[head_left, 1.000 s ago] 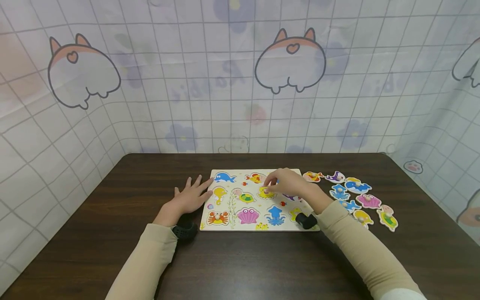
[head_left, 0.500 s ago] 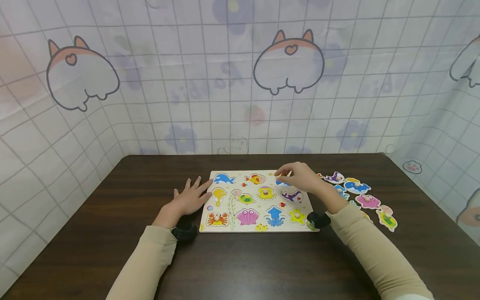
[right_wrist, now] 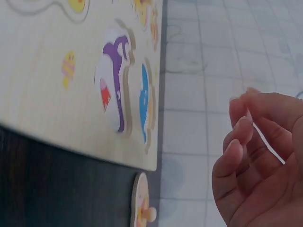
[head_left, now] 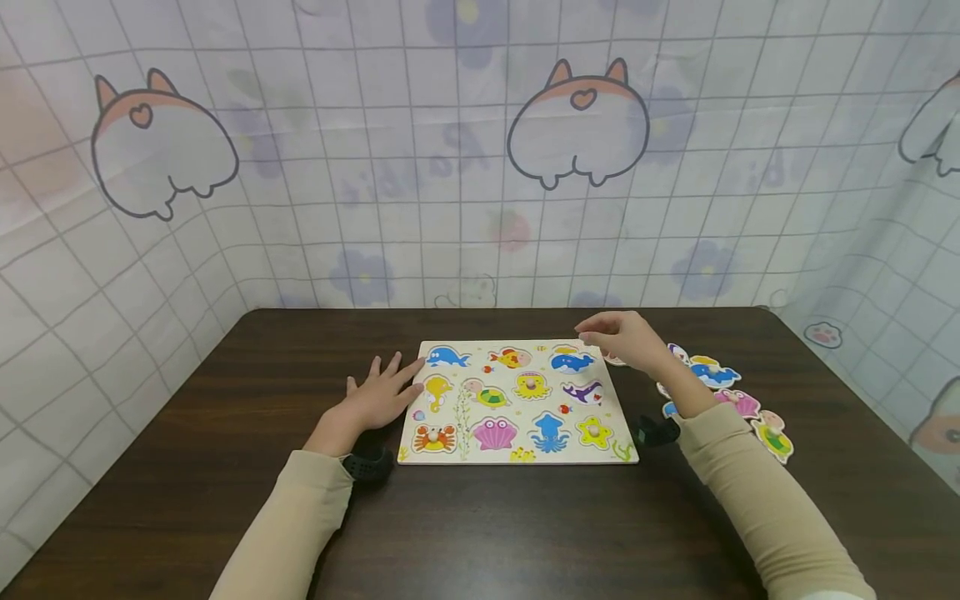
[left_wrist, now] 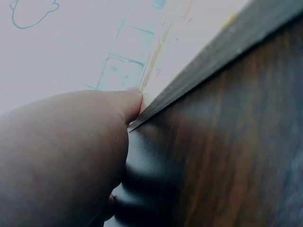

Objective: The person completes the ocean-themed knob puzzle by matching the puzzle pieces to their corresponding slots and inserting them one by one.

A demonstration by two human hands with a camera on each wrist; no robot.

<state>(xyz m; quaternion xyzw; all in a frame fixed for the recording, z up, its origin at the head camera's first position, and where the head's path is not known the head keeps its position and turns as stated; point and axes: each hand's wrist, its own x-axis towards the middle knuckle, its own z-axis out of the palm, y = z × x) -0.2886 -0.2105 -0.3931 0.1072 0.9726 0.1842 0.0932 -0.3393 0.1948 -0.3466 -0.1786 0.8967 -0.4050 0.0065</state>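
Observation:
A pale puzzle board (head_left: 524,435) printed with sea animals lies on the table. Knobbed octopus (head_left: 532,387), crab (head_left: 434,439) and star (head_left: 595,432) pieces sit in their spots. My left hand (head_left: 378,396) is spread at the board's left edge; in the left wrist view, a digit (left_wrist: 128,104) touches that edge. Above the board's far right corner hovers my right hand (head_left: 626,342), holding nothing. Its fingers (right_wrist: 227,168) are loosely bent, with thumb and index tips close together. Below it, a knobbed piece (right_wrist: 141,201) lies beside the board, mostly hidden by the hand in the head view.
Several loose pieces lie right of the board, including a blue whale (head_left: 712,372), a pink shell (head_left: 738,403) and a green turtle (head_left: 772,437). My right forearm partly covers others. A patterned cloth (head_left: 450,233) stands behind the dark table (head_left: 480,525).
My right hand has left the octopus piece, moving right and away from me past the board's far corner. The left hand stays at the left edge.

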